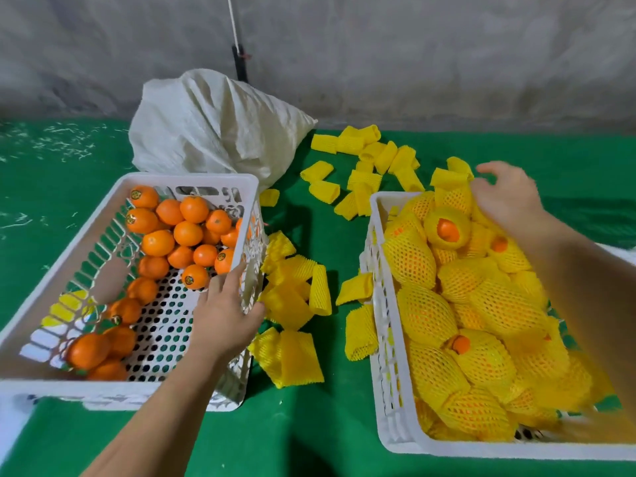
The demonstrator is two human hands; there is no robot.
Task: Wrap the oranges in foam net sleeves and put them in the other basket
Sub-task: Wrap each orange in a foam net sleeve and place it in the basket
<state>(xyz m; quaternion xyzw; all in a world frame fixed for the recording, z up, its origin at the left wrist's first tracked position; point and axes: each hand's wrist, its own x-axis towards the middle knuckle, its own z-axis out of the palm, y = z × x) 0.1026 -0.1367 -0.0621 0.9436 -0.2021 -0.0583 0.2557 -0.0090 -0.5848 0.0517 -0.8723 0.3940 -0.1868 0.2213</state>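
Oranges (187,233) without wrapping are lying in the white basket on the left (187,177), most of them gathered at its far end and a few along its left wall. This basket is tilting, with its right side lifted off the green table cover (309,442). The left hand (229,313) is gripping the right wall of the basket, the thumb outside and the fingers curled over the rim to the inside.

Wrapped oranges (481,304) in yellow foam net are filling the white basket on the right (392,390), piled above its rim. The right hand (509,197) is hovering over the far end of this pile with the fingers spread and relaxed; it is holding nothing, and whether the palm is touching the wrapped fruit is not possible to tell.

Loose yellow foam sleeves (292,304) are lying on the cover between the two baskets and further back. A white woven sack (213,129) is standing behind the left basket, near the grey wall (447,46).
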